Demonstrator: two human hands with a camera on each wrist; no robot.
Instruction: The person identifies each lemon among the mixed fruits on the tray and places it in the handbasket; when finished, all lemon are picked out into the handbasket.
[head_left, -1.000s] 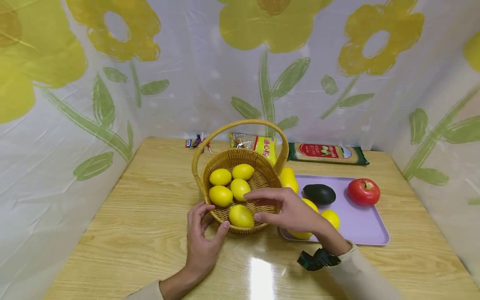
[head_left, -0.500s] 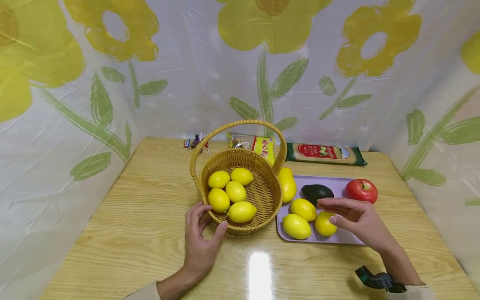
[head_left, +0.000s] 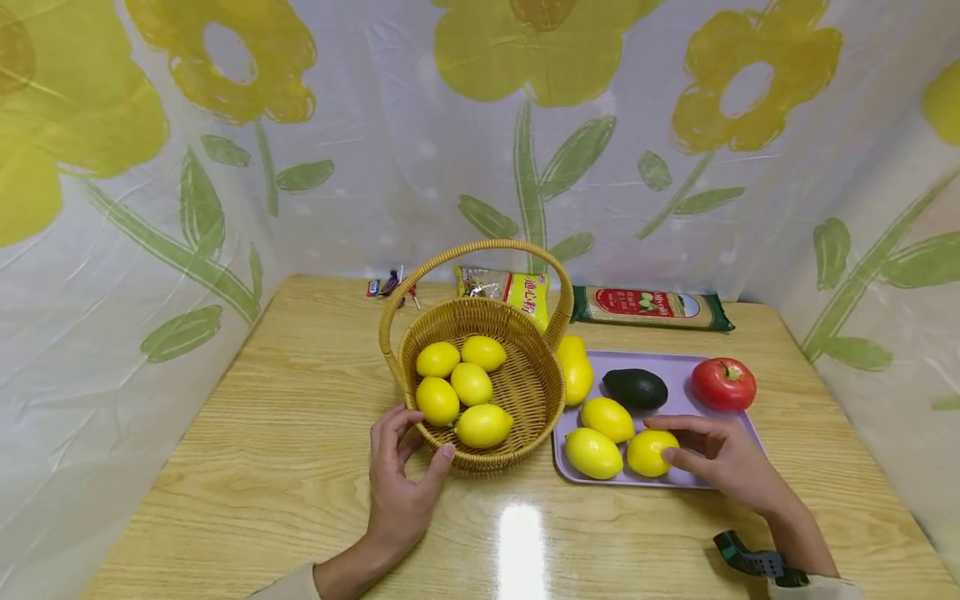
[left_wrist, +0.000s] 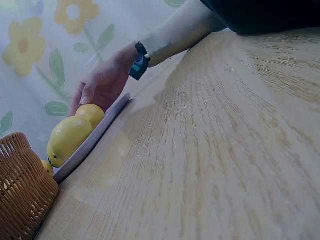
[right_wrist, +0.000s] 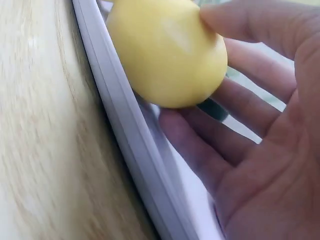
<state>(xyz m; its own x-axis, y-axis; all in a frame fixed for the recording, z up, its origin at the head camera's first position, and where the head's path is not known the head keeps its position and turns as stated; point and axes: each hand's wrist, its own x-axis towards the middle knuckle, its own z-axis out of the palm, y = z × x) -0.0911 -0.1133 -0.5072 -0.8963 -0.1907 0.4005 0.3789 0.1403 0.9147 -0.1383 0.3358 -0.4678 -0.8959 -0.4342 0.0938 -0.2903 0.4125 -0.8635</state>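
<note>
My left hand (head_left: pixel 405 487) holds the near-left rim of a wicker basket (head_left: pixel 536 446), a finger over the edge and the thumb against the outside. Several yellow lemons (head_left: pixel 483 426) lie inside, mostly to the left. On the lilac tray (head_left: pixel 716 437), my right hand (head_left: pixel 731 458) grips the nearest-right lemon (head_left: pixel 649 452) between thumb and fingers. The right wrist view shows the thumb on this lemon (right_wrist: pixel 167 55) and the fingers curved around its far side, by the tray rim (right_wrist: pixel 127 117). Two more lemons (head_left: pixel 593 453) sit to its left.
A dark green avocado (head_left: pixel 634 389) and a red tomato (head_left: pixel 723 384) share the tray. A long yellow fruit (head_left: pixel 575 371) lies between basket and tray. Behind are a yellow food packet (head_left: pixel 528 297), a green-ended pasta pack (head_left: pixel 652 308) and small wrapped candies (head_left: pixel 390 285).
My right hand has left the basket, moved right to the tray and come down around a lemon there. Lemons in the basket have shifted slightly. The left hand stays at the rim.
</note>
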